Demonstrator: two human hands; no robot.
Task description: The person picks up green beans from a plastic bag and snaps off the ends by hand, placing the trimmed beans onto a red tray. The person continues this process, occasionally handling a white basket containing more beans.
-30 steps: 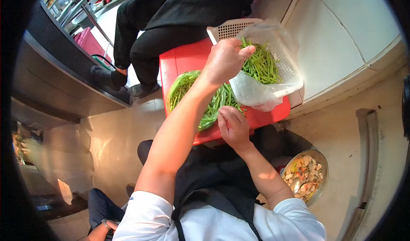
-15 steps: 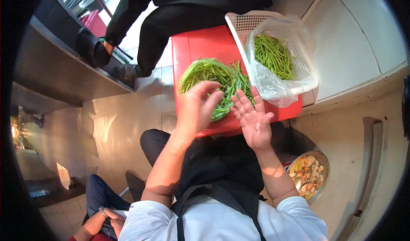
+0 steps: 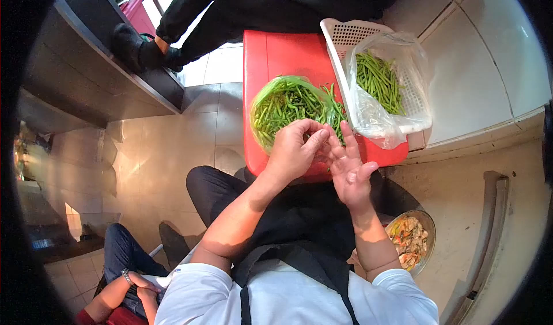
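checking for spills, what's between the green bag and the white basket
In the head view, green bean pieces lie between the green bag and the white basket.

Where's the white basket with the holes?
In the head view, the white basket sits at upper right, on the red table, between the green bag and the tiled wall.

Bright green beans, red tabletop
The basket is white with a grid of holes; the apron is plain black, the shirt white.
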